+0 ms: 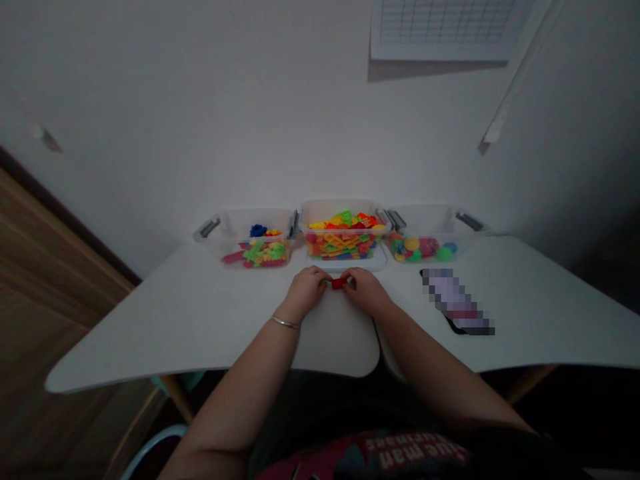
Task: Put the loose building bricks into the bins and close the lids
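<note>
My left hand (306,291) and my right hand (366,289) rest close together on the white table (200,320), just in front of the middle bin. Both have their fingers curled in a pinch. Between them sits a small red plastic piece (339,283), held from the right by my right hand. At the fingertips of my left hand a small yellow-green bit (325,283) touches the red piece. A thin bracelet (285,323) circles my left wrist.
Three clear plastic bins stand in a row at the table's far edge by the wall: the left bin (250,243), the middle bin (344,237) and the right bin (427,240), all holding colourful toy pieces. A dark phone (457,303) lies to the right.
</note>
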The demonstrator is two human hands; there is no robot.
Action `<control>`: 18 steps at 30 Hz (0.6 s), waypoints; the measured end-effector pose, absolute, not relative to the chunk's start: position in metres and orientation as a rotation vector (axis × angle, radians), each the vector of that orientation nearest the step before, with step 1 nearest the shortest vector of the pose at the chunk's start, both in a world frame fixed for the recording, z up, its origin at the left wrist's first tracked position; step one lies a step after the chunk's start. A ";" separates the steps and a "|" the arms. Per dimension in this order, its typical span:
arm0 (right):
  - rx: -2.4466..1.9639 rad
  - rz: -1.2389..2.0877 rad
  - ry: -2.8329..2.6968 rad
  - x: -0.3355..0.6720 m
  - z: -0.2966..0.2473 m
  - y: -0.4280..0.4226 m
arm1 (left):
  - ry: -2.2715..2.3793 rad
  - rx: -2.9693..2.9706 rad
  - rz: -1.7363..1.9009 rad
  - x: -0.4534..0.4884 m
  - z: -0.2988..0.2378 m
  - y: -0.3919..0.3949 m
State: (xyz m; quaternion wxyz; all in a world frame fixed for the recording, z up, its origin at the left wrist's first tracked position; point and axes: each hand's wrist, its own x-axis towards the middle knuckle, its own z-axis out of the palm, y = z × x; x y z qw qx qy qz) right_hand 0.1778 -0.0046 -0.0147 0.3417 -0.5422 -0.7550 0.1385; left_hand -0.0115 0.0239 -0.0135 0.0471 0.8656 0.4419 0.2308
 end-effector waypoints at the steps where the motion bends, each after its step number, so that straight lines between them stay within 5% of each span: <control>1: -1.407 0.406 -1.921 0.177 -0.015 -0.004 | 1.343 2.633 0.718 -0.012 -0.014 0.024; 7: -1.234 0.491 -1.592 0.176 -0.007 0.002 | 1.337 2.538 0.812 -0.013 -0.014 0.024; 18: -1.319 -0.320 -1.567 0.210 0.074 0.030 | 1.453 2.282 1.046 -0.019 -0.016 0.028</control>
